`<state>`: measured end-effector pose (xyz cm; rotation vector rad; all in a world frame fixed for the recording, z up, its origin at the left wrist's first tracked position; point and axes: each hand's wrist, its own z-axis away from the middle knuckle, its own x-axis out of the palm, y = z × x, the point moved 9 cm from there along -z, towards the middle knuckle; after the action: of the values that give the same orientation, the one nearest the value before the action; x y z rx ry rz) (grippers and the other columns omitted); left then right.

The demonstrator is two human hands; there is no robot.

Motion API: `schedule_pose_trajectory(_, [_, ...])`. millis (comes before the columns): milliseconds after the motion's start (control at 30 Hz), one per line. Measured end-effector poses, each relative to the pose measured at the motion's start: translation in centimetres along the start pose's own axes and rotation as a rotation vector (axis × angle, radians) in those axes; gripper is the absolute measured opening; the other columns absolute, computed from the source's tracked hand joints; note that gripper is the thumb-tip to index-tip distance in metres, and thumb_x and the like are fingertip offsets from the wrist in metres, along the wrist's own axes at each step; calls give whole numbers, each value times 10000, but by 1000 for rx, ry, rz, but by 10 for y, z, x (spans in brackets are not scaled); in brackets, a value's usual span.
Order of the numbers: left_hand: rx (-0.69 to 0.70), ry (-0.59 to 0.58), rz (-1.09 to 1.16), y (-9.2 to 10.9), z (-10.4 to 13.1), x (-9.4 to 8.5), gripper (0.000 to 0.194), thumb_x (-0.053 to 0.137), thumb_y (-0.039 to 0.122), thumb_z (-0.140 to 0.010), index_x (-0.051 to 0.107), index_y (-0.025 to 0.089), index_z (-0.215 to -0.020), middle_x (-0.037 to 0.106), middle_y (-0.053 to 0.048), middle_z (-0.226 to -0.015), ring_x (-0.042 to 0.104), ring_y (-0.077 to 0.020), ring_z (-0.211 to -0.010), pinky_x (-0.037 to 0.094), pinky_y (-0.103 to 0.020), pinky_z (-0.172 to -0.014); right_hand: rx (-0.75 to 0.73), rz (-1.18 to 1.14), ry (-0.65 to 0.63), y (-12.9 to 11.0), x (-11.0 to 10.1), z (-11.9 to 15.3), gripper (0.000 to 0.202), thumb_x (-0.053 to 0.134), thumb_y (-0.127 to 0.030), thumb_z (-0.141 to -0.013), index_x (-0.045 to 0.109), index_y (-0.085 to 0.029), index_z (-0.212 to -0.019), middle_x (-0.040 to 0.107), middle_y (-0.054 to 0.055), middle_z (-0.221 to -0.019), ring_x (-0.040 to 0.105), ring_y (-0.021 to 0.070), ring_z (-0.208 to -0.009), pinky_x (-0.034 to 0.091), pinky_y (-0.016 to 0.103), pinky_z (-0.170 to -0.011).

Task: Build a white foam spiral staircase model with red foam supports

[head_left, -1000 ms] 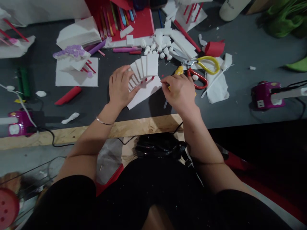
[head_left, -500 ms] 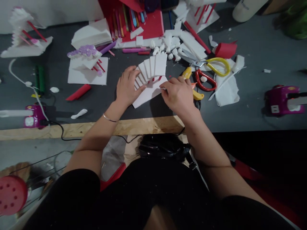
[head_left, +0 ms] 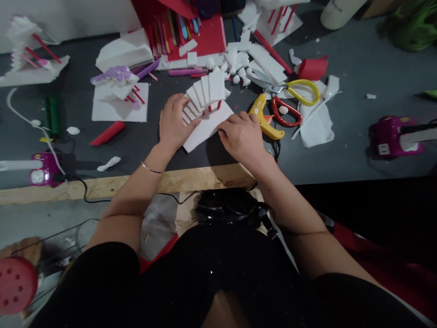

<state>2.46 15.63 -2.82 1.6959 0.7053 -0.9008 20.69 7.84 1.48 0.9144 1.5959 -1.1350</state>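
A small white model staircase (head_left: pixel 208 89), with fanned-out steps and red posts, stands on a flat white base (head_left: pixel 208 129). My left hand (head_left: pixel 174 121) wraps round its left side, fingers on the steps and thumb along the near side. At the right edge of the base is my right hand (head_left: pixel 241 138), its fingers curled and pinched against that edge; the fingertips are partly hidden. Just right of it lies a yellow hot glue gun (head_left: pixel 264 119). Scissors with one yellow and one red handle (head_left: pixel 305 92) rest beyond it.
White foam scraps (head_left: pixel 235 61), coloured markers (head_left: pixel 167 34) and a rolled red sheet (head_left: pixel 312 68) litter the back. A similar model with purple trim (head_left: pixel 119 93) stands at left. Purple devices (head_left: pixel 46 168) sit at both sides. A wooden edge (head_left: pixel 201 177) runs along the front.
The whole view has shifted, so things on the table sit slightly further left. My right hand has come down a little along the base's edge, showing more of the glue gun. My left hand keeps its hold.
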Motion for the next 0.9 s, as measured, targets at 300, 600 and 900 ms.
schedule_pose_trajectory(300, [47,45,88,1,1,-6,715,671,804,-813,562,314,-1323,566,-124,-1510,476,-376,-1490,433,-543,-1224,106,-97,57,0,4,-23,365,436,-232,-1025,785,-226,-1131,782,111,-1068,640,282,-1049,396,451,-958])
schedule_pose_trajectory(600, [37,51,105,2,1,-4,699,738,766,-786,590,330,-1312,570,-121,-1524,476,-383,-1493,400,-602,-1249,227,-104,-57,0,18,-45,343,447,-280,-1058,771,-223,-1158,816,80,-1046,730,246,-998,435,449,-1011])
schedule_pose_trajectory(900, [32,47,82,5,4,-1,675,688,779,-822,587,330,-1317,581,-116,-1515,476,-370,-1499,414,-600,-1242,240,-109,-31,-2,25,-48,329,462,-267,-1040,764,-209,-1157,817,95,-1131,735,250,-1031,462,407,-942])
